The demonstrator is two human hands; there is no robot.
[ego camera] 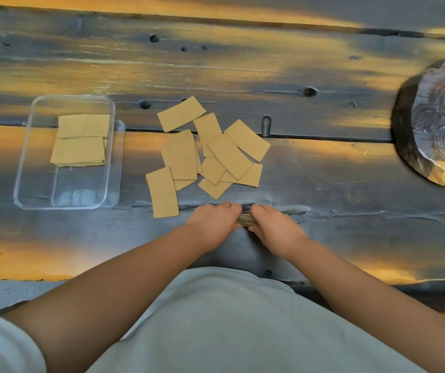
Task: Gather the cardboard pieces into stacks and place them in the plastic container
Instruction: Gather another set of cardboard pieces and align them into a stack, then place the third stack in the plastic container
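Both hands hold a small stack of cardboard pieces (246,219) on edge against the table, near its front edge. My left hand (214,220) grips the stack's left end, and my right hand (275,227) grips its right end. Only the corrugated edge shows between them. Just beyond the hands lies a loose pile of several tan cardboard pieces (207,154). A clear plastic container (37,168) sits to the left, with two stacks of cardboard (81,140) in its far half.
The dark wooden table (323,184) has gaps between planks. A dark carved wooden dish (436,125) sits at the right edge of view. My lap in grey cloth fills the bottom.
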